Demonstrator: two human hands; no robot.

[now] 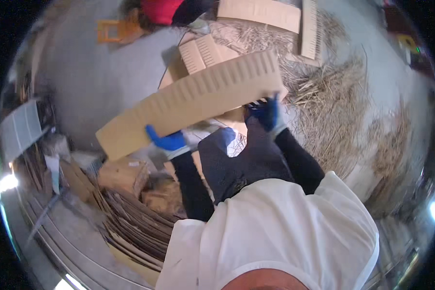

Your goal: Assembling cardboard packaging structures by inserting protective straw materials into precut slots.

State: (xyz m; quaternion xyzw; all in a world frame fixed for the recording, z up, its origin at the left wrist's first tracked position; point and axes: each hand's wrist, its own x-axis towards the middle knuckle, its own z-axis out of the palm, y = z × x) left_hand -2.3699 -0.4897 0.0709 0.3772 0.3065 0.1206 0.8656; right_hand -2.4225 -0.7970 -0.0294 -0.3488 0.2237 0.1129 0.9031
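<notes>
A long tan cardboard sheet [188,104] with a row of slots along its far side is held up in front of my legs, its right end farther away than its left. My left hand [168,139], in a blue glove, grips the near edge toward the left end, thumb on top and the other fingers hidden underneath. At the right end, my right hand [268,115] in a dark blue glove closes on the near edge; motion smears its fingers. Beyond the sheet lie smaller slotted cardboard pieces [200,53], partly covered by it.
Thin cardboard scraps [331,111] are heaped on the floor to the right. More slotted cardboard sheets [258,13] lie at the far side. A person in red [157,10] is beside an orange stool [108,31]. Stacked cardboard strips [135,220] and a carton [123,174] sit at my left.
</notes>
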